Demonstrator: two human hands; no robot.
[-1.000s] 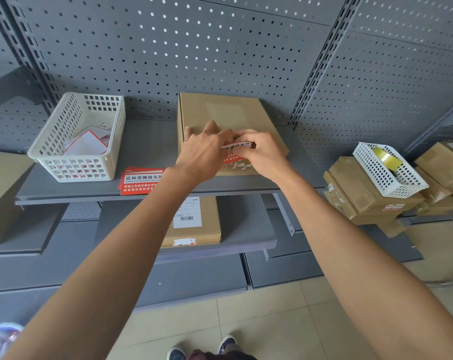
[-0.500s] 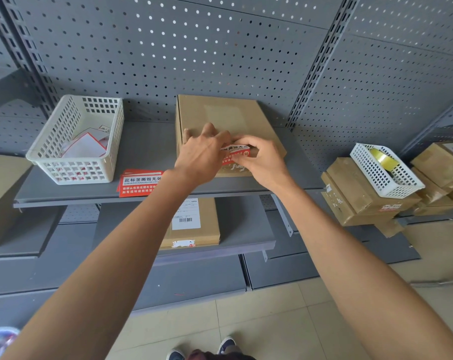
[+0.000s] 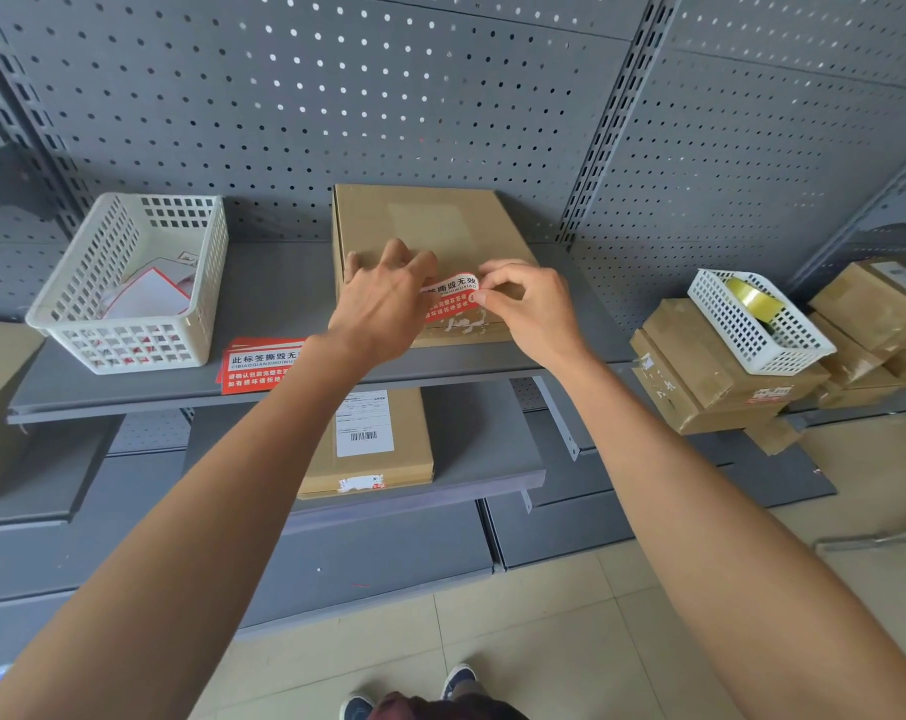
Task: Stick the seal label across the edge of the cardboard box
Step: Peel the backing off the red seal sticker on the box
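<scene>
Grey pegboard backs the shelf (image 3: 284,309) where we work. Our left hand (image 3: 383,309) lies palm down on the box (image 3: 425,220), fingers spread over its top near the front edge. Just right of it, our right hand (image 3: 531,309) pinches the right end of the label (image 3: 453,296) between thumb and forefinger; both arms reach forward, hands nearly touching. That label is red and white, its long axis running left to right between our hands, bowed upward, its left end hidden under our left hand. We read "撕毁无效" on its white band; the smaller lines are too fine. It hangs over the box's front edge. Left of our left wrist lies a stack of labels (image 3: 258,363) printed "此标签撕毁无", beyond it a white basket (image 3: 129,283).
</scene>
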